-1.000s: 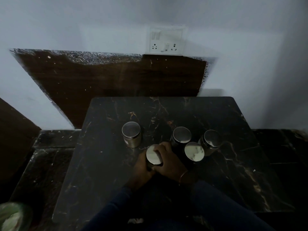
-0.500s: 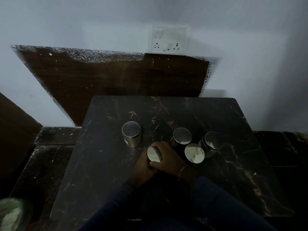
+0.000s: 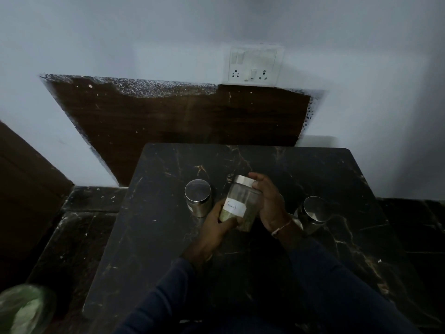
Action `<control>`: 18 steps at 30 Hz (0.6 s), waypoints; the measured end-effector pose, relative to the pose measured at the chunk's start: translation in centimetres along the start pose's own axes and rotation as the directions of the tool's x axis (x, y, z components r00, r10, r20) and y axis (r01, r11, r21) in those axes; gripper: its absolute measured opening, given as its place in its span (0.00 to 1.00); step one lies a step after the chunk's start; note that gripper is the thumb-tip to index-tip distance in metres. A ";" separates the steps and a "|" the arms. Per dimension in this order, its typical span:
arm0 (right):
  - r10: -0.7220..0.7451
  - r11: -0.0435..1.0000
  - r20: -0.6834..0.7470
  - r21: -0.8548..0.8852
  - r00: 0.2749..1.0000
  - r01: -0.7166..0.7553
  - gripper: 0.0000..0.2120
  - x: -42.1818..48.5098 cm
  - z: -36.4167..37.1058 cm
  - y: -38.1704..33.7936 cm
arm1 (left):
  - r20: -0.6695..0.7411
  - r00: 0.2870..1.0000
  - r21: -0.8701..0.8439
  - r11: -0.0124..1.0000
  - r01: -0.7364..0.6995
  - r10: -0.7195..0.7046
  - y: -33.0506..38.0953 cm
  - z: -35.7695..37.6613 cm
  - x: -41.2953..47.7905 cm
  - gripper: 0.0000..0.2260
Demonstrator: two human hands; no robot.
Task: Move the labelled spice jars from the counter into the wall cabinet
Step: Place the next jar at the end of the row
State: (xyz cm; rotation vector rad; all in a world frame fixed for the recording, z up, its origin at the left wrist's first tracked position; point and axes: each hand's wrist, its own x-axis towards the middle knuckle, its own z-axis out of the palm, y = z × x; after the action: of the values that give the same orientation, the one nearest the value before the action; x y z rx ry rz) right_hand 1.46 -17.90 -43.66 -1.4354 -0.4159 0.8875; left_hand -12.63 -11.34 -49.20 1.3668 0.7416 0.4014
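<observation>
**Two hands on one tilted spice jar above the counter**

Both hands are up off the black marbled counter (image 3: 149, 237) with a glass jar (image 3: 240, 203) between them. Its long axis is tipped: the steel lid (image 3: 244, 181) leans up and away toward the wall, the base drops down toward the person. A white label (image 3: 233, 208) faces the camera with handwriting on it, too small to read.

Left hand (image 3: 218, 225) cups the lower part of the jar, thumb and fingers curled around the base. Right hand (image 3: 269, 201) wraps the upper right side, fingertips up by the lid's rim. A thin band shows at the right wrist, and dark blue sleeves (image 3: 337, 285) cover both arms.

Inside the glass, a greenish-brown fill sits low toward the base; the upper part looks clear.

On the counter, a steel-lidded jar (image 3: 198, 197) stands upright just left of the left hand. Another lidded jar (image 3: 313, 213) stands upright to the right of the right wrist. Contents of these two cannot be made out in the dim light.

At the wall behind, a white switch-and-socket plate (image 3: 252, 66) sits above a dark brown panel (image 3: 180, 116). Low in the left corner, a blurred green-and-white object (image 3: 24, 307).
</observation>
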 end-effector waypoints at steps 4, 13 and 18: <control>0.030 0.999 -0.054 0.022 0.998 -0.028 0.19 0.0 0.9 0.5 | -0.075 0.995 0.007 0.998 -0.063 0.063 0.6 0.6 -0.3 0.26; 0.019 0.975 0.004 -0.222 1.000 -0.018 0.21 0.5 2.2 -1.1 | -0.181 0.968 0.061 0.984 -0.165 0.174 1.8 0.2 -0.4 0.39; -0.065 0.926 0.083 -0.367 0.994 0.091 0.14 1.4 2.2 -5.4 | -0.109 0.951 0.139 0.952 -0.272 0.288 4.6 -0.4 0.8 0.41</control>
State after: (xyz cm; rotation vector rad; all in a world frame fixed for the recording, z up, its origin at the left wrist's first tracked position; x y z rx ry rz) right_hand 2.26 -14.87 -38.58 -1.7222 -0.7183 0.8234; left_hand -11.59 -9.63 -44.94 1.5800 0.6864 0.6841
